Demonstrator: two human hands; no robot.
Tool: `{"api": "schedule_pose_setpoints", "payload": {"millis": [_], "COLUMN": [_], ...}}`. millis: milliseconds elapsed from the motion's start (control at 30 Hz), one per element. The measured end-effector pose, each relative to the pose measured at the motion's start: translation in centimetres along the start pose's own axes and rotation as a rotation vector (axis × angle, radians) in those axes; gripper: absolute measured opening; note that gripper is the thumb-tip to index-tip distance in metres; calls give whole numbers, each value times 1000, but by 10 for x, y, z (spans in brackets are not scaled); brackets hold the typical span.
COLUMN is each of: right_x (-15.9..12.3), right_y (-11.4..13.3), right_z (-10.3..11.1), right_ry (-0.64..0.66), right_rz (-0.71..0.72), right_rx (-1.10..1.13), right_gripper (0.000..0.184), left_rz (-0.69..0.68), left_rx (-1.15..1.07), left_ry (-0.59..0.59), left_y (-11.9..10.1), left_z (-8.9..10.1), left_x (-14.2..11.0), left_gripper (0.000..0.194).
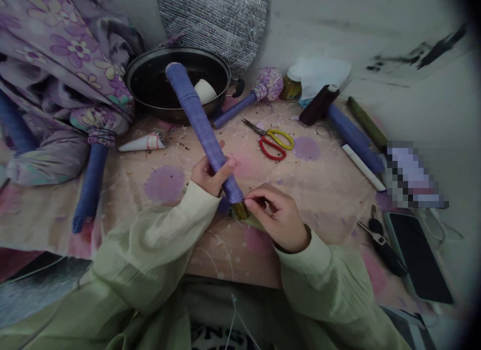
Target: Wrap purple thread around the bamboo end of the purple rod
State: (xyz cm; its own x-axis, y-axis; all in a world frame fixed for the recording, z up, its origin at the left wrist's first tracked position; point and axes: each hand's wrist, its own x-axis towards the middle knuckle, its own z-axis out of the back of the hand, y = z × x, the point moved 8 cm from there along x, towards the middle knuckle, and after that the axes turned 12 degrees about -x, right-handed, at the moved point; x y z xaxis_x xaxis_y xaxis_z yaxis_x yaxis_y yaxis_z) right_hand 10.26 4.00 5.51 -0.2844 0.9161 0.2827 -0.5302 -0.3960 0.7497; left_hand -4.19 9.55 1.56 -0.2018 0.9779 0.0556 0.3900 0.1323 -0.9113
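My left hand [207,175] grips a long rod wrapped in blue-violet thread [199,129], which slants up and away from me. Its lower end has a gold-coloured tip [239,210]. My right hand [276,214] pinches the rod where the wrapping meets that tip, and its fingers partly hide the join. Any fine thread there is too small to make out. Both green sleeves rest over a pale table cover with purple blots [319,199]. Red-and-yellow-handled scissors [273,140] lie open beyond my hands.
A black pot [154,84] holding a white cup [205,91] stands at the back. Nearby are a floral cloth bundle [63,74], a white paper cone [143,142], a dark thread spool [319,105], more wrapped rods [355,138], pliers [383,247] and a phone [419,257].
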Motion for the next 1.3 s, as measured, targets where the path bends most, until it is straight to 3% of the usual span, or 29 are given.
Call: {"api": "schedule_pose_setpoints", "payload": {"millis": [267, 600, 733, 867, 1000, 1167, 1300], "right_x": [-2, -2, -2, -4, -4, -5, -5], "right_y": [-5, -7, -7, -12, -13, -9, -9], "right_z": [-3, -2, -2, -5, -13, -21, -22], "right_ry": [-13, -21, -17, -6, 79, 200, 213], "right_rz": [-47, -75, -100, -164, -195, -186, -193], "right_rx": [52, 88, 135, 194, 303, 461, 484], "right_gripper": [6, 7, 7, 6, 12, 16, 17], "left_rz": [74, 163, 355, 631, 754, 743, 723], "left_rx": [-7, -122, -244, -478, -654, -642, -659], "left_ry": [50, 108, 129, 174, 229, 260, 273], "left_y": [-4, 6, 13, 19, 15, 15, 17], "left_z": [-7, -9, -14, -27, -44, -50, -48], "left_x": [-7, -7, -10, -17, -27, -32, -31], "left_gripper": [47, 54, 54, 39, 32, 34, 33]}}
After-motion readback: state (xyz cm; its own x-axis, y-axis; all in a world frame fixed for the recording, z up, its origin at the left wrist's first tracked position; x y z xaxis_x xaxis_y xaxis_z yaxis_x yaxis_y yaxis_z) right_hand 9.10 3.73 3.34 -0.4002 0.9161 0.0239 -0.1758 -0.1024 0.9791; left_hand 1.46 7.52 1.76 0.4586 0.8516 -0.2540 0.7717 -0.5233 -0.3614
